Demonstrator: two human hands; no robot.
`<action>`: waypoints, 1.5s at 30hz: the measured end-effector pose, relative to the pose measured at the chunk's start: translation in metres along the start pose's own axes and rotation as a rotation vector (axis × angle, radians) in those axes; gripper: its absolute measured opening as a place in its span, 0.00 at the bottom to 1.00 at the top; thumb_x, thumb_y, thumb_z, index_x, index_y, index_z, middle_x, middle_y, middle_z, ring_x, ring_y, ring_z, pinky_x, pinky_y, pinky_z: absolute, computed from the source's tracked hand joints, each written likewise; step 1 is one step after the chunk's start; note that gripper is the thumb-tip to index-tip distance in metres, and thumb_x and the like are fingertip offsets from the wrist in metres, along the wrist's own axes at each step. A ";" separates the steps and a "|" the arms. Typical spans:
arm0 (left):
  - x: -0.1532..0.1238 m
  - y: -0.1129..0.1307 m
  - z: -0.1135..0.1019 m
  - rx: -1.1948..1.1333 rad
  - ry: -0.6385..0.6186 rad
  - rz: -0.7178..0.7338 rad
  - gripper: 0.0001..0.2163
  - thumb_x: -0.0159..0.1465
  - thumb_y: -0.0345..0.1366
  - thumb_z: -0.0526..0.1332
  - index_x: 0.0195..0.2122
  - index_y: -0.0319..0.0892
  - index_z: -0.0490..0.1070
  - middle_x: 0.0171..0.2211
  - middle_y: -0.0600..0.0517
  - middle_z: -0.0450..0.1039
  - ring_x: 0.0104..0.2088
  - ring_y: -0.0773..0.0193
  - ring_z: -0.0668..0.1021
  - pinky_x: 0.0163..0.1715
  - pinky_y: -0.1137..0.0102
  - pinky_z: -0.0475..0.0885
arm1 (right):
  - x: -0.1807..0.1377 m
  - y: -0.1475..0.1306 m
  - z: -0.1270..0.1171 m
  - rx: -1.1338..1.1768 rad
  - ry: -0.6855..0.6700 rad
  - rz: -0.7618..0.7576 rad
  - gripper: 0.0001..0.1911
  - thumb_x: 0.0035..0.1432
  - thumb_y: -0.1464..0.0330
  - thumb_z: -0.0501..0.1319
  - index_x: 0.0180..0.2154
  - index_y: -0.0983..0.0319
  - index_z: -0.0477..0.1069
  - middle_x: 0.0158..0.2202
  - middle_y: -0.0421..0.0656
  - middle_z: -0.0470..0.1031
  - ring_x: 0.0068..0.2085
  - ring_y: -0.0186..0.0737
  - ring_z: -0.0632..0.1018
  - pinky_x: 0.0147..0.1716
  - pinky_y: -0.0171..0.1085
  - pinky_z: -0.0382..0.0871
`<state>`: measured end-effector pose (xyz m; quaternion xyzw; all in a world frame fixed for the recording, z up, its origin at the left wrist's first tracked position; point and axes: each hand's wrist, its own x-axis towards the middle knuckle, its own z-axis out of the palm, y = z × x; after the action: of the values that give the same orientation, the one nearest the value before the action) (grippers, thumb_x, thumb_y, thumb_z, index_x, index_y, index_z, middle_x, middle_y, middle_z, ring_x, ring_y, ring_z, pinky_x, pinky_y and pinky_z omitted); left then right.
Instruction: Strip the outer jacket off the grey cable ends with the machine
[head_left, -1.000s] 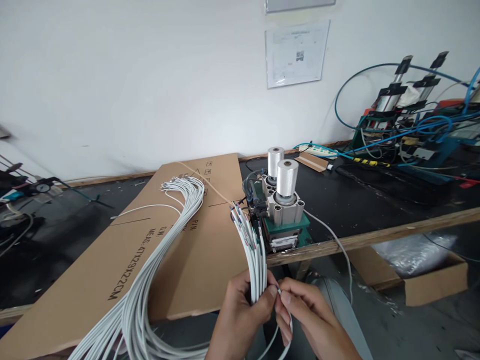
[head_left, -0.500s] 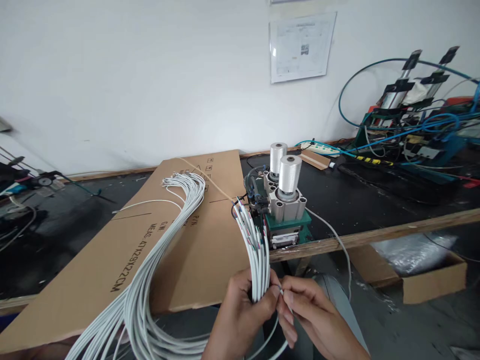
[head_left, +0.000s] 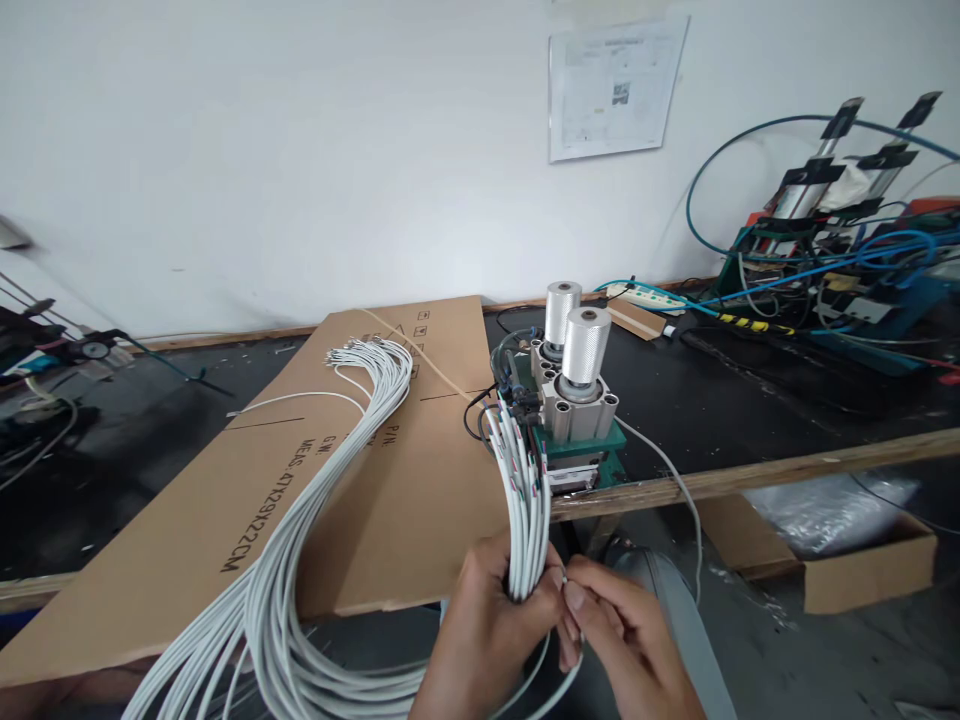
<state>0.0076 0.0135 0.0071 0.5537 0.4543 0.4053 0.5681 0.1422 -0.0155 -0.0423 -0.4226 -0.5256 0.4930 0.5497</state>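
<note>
My left hand (head_left: 502, 610) is closed around a bundle of white cables (head_left: 528, 530), whose stripped ends with small coloured wires point up and away from me. Close against it on the right, my right hand (head_left: 626, 625) pinches a single white cable between thumb and fingers; its tip is mostly covered by my fingertips. Beyond the bundle's ends stands a pneumatic machine (head_left: 577, 420) with two knurled silver cylinders on a green base. A long hank of white cables (head_left: 330, 480) lies over the cardboard on the left and loops down toward my lap.
Flattened cardboard (head_left: 420, 500) covers the bench's left part and overhangs its front edge. More machines with blue hoses (head_left: 817, 230) stand at the right, near a power strip (head_left: 645, 296). An opened box (head_left: 862, 565) with clear plastic sits below the bench.
The cable bundle and my left hand have shifted slightly right in view. My right hand has rolled a little, its fingers still pinching the single cable. The camera view has shifted slightly.
</note>
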 end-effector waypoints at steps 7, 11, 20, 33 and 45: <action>-0.005 -0.007 0.000 -0.276 0.045 -0.107 0.19 0.59 0.51 0.68 0.29 0.40 0.69 0.16 0.55 0.71 0.14 0.70 0.70 0.15 0.76 0.66 | 0.005 0.016 0.030 0.720 0.008 0.165 0.19 0.60 0.56 0.69 0.25 0.62 0.76 0.18 0.35 0.65 0.19 0.30 0.69 0.21 0.30 0.68; -0.005 -0.011 -0.001 -0.291 0.049 -0.101 0.21 0.58 0.55 0.69 0.29 0.40 0.69 0.15 0.55 0.71 0.14 0.70 0.71 0.15 0.76 0.67 | 0.008 0.014 0.033 0.805 0.017 0.194 0.17 0.58 0.57 0.71 0.26 0.63 0.78 0.19 0.35 0.66 0.18 0.29 0.69 0.20 0.29 0.69; -0.005 -0.010 -0.002 -0.274 0.018 -0.076 0.23 0.59 0.57 0.68 0.30 0.39 0.70 0.17 0.55 0.71 0.15 0.70 0.72 0.15 0.77 0.68 | 0.011 0.010 0.029 0.794 -0.001 0.179 0.16 0.59 0.58 0.71 0.26 0.63 0.79 0.18 0.35 0.66 0.19 0.28 0.69 0.20 0.28 0.69; -0.006 -0.017 -0.002 -0.368 0.032 -0.082 0.20 0.59 0.53 0.70 0.33 0.40 0.69 0.17 0.55 0.73 0.15 0.71 0.72 0.16 0.77 0.68 | 0.012 0.018 0.026 0.756 -0.080 0.177 0.18 0.62 0.56 0.68 0.27 0.63 0.77 0.19 0.34 0.63 0.19 0.28 0.66 0.21 0.29 0.66; -0.001 -0.025 -0.002 -0.352 0.014 -0.059 0.21 0.60 0.54 0.69 0.33 0.40 0.68 0.16 0.57 0.72 0.13 0.72 0.71 0.15 0.79 0.68 | 0.011 0.036 0.023 0.731 -0.102 0.180 0.18 0.63 0.55 0.67 0.29 0.63 0.78 0.19 0.34 0.63 0.19 0.29 0.69 0.22 0.31 0.68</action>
<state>0.0041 0.0118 -0.0179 0.4290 0.3964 0.4655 0.6649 0.1157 -0.0001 -0.0741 -0.2181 -0.3023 0.7147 0.5919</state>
